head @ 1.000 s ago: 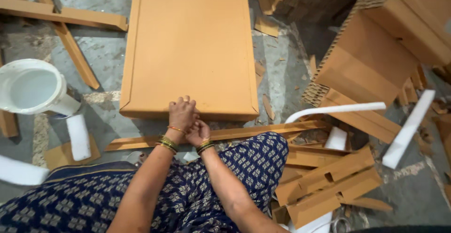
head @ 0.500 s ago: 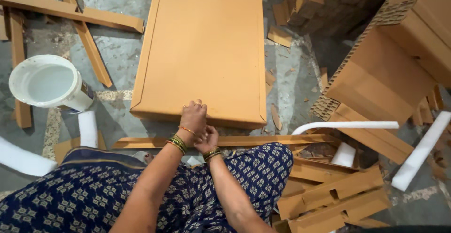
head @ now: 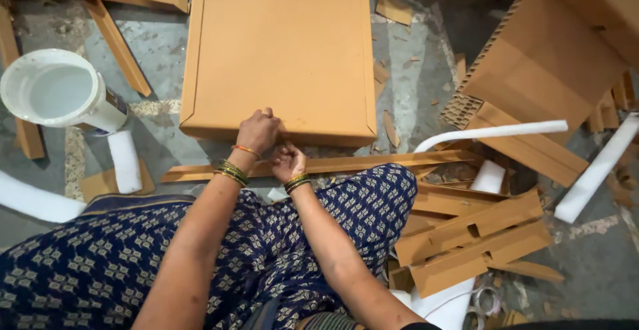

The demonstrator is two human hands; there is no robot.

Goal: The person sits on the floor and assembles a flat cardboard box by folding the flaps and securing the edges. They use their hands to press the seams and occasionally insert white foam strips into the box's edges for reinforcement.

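A large flat brown cardboard box (head: 279, 43) lies on the floor in front of me. My left hand (head: 258, 131) rests with curled fingers on the box's near edge, pressing the top face. My right hand (head: 287, 162) sits just below it, against the box's near side wall, fingers closed; whether it holds anything is hidden. Both wrists wear bangles. A long thin cardboard strip (head: 373, 163) lies on the floor under my hands, along the box's front. My knees in blue patterned cloth (head: 279, 237) fill the foreground.
A white plastic bucket (head: 50, 93) stands at left beside white foam pieces (head: 125, 160). Cardboard strips (head: 116, 43) lie at top left. Stacked corrugated sheets (head: 552, 57), a bent foam strip (head: 492, 132) and folded cardboard pieces (head: 472, 237) crowd the right.
The view has shifted, so the box and bucket sit slightly differently in frame. My hands stay together at the box's near edge, with the left one now more on top.
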